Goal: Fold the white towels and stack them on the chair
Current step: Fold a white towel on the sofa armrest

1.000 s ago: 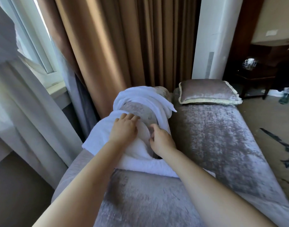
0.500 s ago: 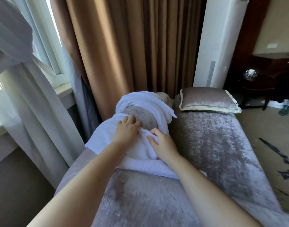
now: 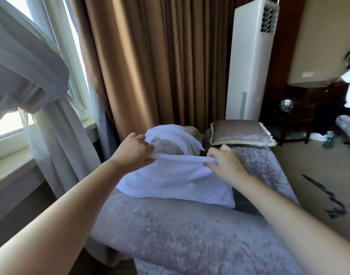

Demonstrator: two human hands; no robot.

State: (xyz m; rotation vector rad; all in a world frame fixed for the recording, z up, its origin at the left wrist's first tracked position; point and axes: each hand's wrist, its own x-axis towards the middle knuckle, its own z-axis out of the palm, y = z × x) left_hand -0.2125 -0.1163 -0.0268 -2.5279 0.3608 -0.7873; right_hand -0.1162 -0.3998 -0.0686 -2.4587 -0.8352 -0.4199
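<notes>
A white towel (image 3: 176,181) hangs lifted over the grey velvet chaise (image 3: 190,235), its lower edge still lying on the seat. My left hand (image 3: 133,152) pinches the towel's top edge at the left corner. My right hand (image 3: 223,164) pinches the same edge at the right corner, so the edge is stretched between the two hands. Behind it a second white towel (image 3: 172,135) lies draped over the chaise's rounded bolster (image 3: 166,147).
A grey cushion (image 3: 239,132) with pale trim lies at the chaise's far end. Brown curtains (image 3: 160,62) and a white tower air conditioner (image 3: 249,62) stand behind. A window with sheer curtains is at left. Another person (image 3: 348,86) and a dark side table are at far right.
Both hands have gone from resting on the towel to pinching its far edge and lifting it off the chaise. The view has tilted upward.
</notes>
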